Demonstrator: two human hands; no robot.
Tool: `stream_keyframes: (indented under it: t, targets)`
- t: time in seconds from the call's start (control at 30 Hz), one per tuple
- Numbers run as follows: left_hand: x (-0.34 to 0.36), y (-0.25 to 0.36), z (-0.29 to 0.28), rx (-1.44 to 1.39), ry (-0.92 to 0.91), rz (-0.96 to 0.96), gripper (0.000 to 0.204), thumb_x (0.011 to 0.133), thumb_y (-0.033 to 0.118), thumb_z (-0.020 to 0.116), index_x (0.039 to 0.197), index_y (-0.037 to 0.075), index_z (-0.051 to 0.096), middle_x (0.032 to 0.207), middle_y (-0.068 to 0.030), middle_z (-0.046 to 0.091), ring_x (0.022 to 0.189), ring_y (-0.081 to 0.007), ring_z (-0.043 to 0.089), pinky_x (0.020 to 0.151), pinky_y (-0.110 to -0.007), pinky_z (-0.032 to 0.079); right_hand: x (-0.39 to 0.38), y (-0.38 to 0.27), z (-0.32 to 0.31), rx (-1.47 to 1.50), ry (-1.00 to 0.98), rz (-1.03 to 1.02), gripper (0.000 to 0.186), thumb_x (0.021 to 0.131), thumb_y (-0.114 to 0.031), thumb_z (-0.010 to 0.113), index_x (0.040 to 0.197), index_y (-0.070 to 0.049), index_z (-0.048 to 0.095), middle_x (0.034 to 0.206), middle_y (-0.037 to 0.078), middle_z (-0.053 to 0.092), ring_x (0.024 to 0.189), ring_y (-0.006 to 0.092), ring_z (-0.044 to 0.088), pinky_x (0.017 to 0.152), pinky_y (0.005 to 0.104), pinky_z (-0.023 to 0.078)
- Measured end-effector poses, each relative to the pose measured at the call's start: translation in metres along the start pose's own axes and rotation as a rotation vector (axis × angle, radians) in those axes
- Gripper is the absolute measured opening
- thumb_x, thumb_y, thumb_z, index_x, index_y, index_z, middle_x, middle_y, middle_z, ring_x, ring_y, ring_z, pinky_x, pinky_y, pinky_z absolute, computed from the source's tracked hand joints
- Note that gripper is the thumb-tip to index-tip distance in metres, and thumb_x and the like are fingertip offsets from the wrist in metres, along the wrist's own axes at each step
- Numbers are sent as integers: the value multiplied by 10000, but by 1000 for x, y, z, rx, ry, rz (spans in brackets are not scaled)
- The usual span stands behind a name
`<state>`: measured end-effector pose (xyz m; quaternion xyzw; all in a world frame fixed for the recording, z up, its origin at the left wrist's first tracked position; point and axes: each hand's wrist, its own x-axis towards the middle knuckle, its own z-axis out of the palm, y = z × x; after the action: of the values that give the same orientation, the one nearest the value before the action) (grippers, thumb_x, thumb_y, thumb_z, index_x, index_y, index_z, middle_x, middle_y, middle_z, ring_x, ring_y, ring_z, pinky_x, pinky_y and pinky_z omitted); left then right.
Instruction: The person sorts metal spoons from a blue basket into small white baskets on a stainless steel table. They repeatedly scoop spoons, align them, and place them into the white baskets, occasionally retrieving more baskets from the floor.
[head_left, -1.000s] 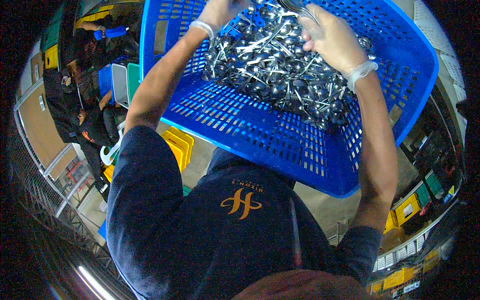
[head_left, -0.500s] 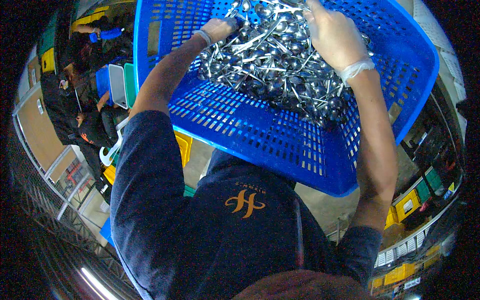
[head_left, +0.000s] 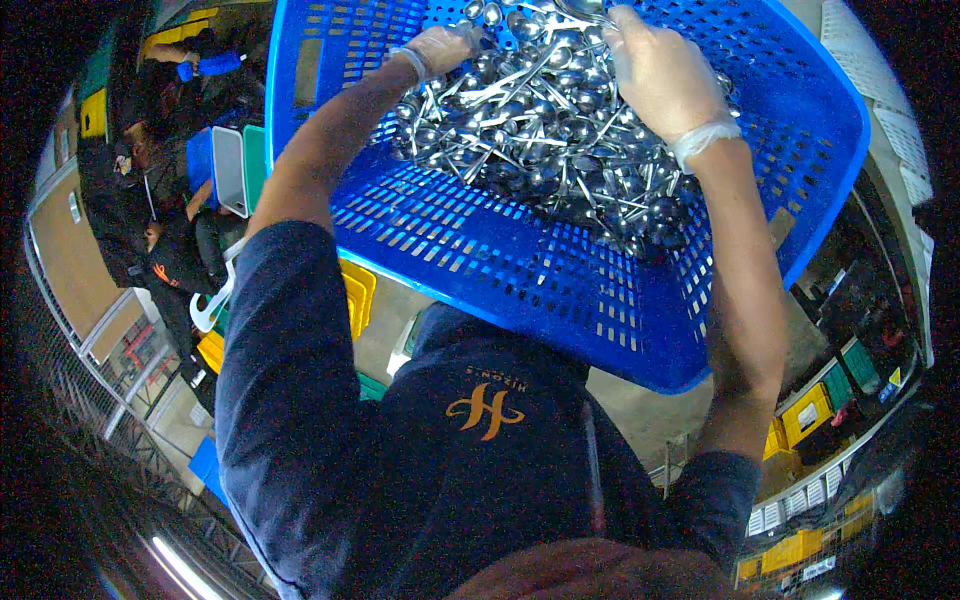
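Note:
A large blue perforated basket (head_left: 450,240) in front of me holds a heap of shiny metal spoons (head_left: 540,120). Both my hands wear clear plastic gloves and reach into it. At the heap's far left edge, my left hand (head_left: 440,52) has its fingers curled; what lies in them is hidden. A few spoon heads show just beyond those fingertips. My right hand (head_left: 665,80) is over the far right part of the heap, thumb and fingers closed on spoons (head_left: 588,10) near the top of the view.
Other people in dark clothes work at the far left, near a grey-white tray (head_left: 229,170) and a blue cloth-like item (head_left: 212,66). Yellow crates (head_left: 357,295) stand below the basket's left side. More yellow bins (head_left: 806,412) sit at the lower right.
My left hand has drawn slightly up at the heap's edge, and its fingers show more plainly. My right hand has shifted a little, still at the spoons. The basket appears slightly further left.

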<state>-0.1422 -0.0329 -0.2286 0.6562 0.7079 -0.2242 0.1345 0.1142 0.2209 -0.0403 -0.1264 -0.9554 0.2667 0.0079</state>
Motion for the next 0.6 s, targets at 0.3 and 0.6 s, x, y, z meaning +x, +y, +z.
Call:
stream_keyframes:
  t: [0.3,0.6]
  targets:
    - [-46,-37,-74,-763,129,-175,267,960,245,673,1149,71,746,1028,-127,770,918,-248,749,886,-392,596,4,-8,0,222,74,-19,237,1021,-238,542,967,-24,629,769,273,660,789,482,659,704,580,499]
    - [-47,85,-257,-1847,359,-177,321,919,53,720,1226,-35,682,932,-22,734,835,-91,651,760,-259,547,8,-30,2,1218,-127,246,186,1084,-176,516,1131,-23,611,922,47,691,700,118,678,556,276,542]
